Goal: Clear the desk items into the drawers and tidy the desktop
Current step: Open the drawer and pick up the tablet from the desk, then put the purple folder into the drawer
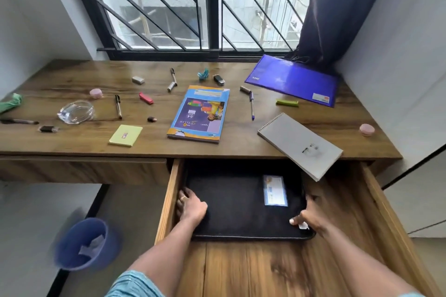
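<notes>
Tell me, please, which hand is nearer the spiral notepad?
Right. The right hand grips the black case just below the spiral notepad; the left hand holds the case's left edge.

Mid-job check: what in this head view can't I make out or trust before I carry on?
Head view only:
- Back of the open drawer: hidden under the desktop and the overhanging notepad.
- Contents of the closed left drawer: hidden by its front.
- Contents of the bin: motion-blurred.
- Rest of the green item: cut off by the left edge.
- The label on the black case: too blurred to read.
</notes>
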Demonstrator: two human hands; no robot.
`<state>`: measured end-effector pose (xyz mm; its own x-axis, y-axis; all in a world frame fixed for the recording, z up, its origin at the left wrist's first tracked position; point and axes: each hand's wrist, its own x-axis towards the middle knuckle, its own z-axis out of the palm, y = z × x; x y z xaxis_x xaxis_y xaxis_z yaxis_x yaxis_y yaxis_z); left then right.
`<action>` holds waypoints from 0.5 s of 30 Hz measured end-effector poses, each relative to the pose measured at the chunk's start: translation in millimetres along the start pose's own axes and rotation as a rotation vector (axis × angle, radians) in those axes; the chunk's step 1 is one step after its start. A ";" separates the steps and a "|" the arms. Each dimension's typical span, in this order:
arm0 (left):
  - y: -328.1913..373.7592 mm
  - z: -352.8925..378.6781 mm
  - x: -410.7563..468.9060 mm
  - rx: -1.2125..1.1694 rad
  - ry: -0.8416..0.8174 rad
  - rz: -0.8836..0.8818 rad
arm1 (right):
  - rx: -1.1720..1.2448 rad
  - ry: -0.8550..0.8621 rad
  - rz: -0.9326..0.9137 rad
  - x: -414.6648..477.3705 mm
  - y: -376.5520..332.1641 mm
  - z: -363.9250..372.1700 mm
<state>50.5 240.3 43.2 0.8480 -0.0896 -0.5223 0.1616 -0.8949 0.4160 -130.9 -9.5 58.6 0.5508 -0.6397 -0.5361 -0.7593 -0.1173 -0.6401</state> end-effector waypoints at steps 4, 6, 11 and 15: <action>-5.4 11.1 -5.3 0.078 0.083 0.067 | -0.024 -0.008 0.039 5.3 4.8 1.7; -6.2 15.1 -7.2 0.057 0.109 0.099 | -0.055 0.007 0.023 8.1 6.6 5.1; -3.2 8.0 -7.3 0.197 0.134 0.132 | -0.174 0.032 0.002 3.1 -0.4 9.7; -3.2 11.0 -12.4 0.313 0.122 0.156 | -0.258 0.017 -0.007 6.9 -1.3 9.3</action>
<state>33.8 239.5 40.2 0.9074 -0.1993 -0.3701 -0.1204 -0.9668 0.2255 -122.9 -6.7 50.6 0.5522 -0.6509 -0.5210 -0.8199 -0.3106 -0.4810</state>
